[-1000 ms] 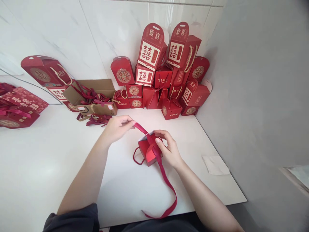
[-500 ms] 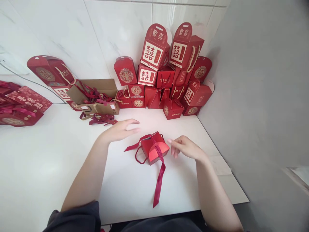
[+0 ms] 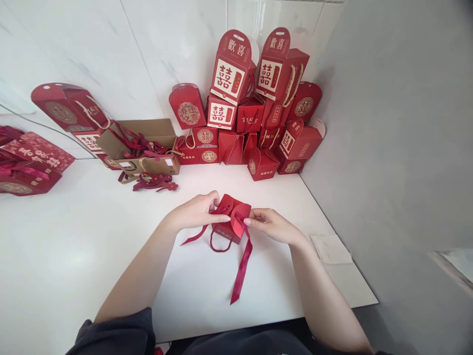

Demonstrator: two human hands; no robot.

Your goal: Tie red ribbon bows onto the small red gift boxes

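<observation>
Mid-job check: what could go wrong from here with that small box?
The ribbon has two loose tails, so a pull on one could drag it back through the flaps.
The left hand and right hand are both at the red box; pressing hard might crease its flaps.
Behind, the boxes are stacked and tilted, so a knock could topple some.

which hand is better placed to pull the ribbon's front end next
Right, likely: the right hand is at the flap that end hangs from; the left hand is at the other flap.
</observation>
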